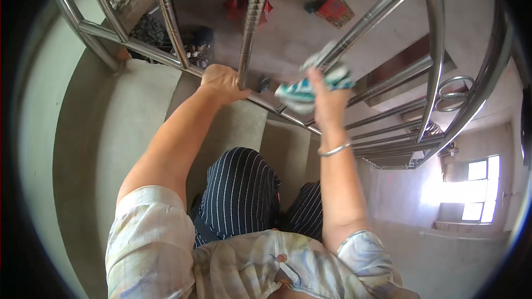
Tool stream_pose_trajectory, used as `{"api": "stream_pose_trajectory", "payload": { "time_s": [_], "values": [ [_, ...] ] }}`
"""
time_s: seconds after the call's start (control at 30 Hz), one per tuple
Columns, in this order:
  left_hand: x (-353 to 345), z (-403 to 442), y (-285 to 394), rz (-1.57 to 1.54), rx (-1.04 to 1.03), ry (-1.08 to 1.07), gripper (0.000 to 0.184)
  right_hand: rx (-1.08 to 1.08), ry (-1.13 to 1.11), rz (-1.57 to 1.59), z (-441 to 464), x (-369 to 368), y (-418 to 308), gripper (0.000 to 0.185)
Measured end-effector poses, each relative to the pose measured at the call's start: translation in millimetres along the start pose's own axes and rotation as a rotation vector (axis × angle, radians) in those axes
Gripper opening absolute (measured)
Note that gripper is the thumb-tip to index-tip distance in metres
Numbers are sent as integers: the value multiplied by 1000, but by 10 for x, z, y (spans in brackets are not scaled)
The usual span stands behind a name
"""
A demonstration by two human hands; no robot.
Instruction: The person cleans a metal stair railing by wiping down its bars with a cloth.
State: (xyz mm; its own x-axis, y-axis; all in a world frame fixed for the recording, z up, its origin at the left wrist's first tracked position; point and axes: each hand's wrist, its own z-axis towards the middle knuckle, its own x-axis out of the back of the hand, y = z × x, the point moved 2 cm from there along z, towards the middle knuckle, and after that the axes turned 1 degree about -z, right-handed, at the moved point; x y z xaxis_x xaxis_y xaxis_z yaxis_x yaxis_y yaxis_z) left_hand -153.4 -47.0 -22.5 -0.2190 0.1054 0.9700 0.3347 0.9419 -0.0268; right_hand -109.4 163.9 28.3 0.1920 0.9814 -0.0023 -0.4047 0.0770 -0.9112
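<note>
My right hand (pixel 332 97), a little right of centre in the frame, is wrapped around a teal-and-white cloth (pixel 299 92). The cloth is bunched about the lower end of a slanting metal bar (pixel 382 11) that runs up to the top right. My thumb lies along the near side; the fingers behind are hidden, and hand and cloth are blurred, so I cannot tell how tightly I squeeze. My left hand (pixel 224 84), above the middle of the frame, has no cloth. Its fingers are curled over the lower rail (pixel 152 53), right beside the foot of another upright bar (pixel 254 27).

As far as I can judge, I am partway through wiping the railing, with this one bar being worked on. The cloth covers only its lower part; the long stretch toward the top right is bare of cloth. So are the uprights at the upper left and the bars with the metal rings (pixel 455 94) at the right. All the metal shines about equally, so I cannot say which pieces are done and which are left. The lower rail has no cloth on it either, and whether it has been wiped does not show. The steps (pixel 136 105) lie below it, left of my knees.
</note>
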Motion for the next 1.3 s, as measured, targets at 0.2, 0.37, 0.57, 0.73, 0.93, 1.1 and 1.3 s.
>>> {"api": "stream_pose_trajectory", "payload": {
  "time_s": [0.2, 0.37, 0.57, 0.73, 0.93, 1.1, 1.3],
  "values": [
    [74, -49, 40, 75, -26, 49, 40, 433, 55, 35, 659, -148, -1120, 13],
    [145, -73, 52, -21, 15, -9, 51, 438, 215, -53, 548, -248, -577, 18],
    [88, -42, 6, -17, -17, 29, 51, 15, 209, -264, -188, -215, 680, 32],
    [125, -50, 8, -9, 7, -19, 52, -272, 11, -344, -491, -57, 1277, 34],
    [82, -42, 20, 7, 12, 41, 55, -106, 8, 50, 250, -111, -327, 26],
    [62, -34, -4, -14, -3, 12, 52, 201, -72, 308, 650, -128, -1296, 17],
    [26, 0, -9, -32, -12, 34, 46, 438, 141, -497, 68, -245, -378, 14]
  ]
}}
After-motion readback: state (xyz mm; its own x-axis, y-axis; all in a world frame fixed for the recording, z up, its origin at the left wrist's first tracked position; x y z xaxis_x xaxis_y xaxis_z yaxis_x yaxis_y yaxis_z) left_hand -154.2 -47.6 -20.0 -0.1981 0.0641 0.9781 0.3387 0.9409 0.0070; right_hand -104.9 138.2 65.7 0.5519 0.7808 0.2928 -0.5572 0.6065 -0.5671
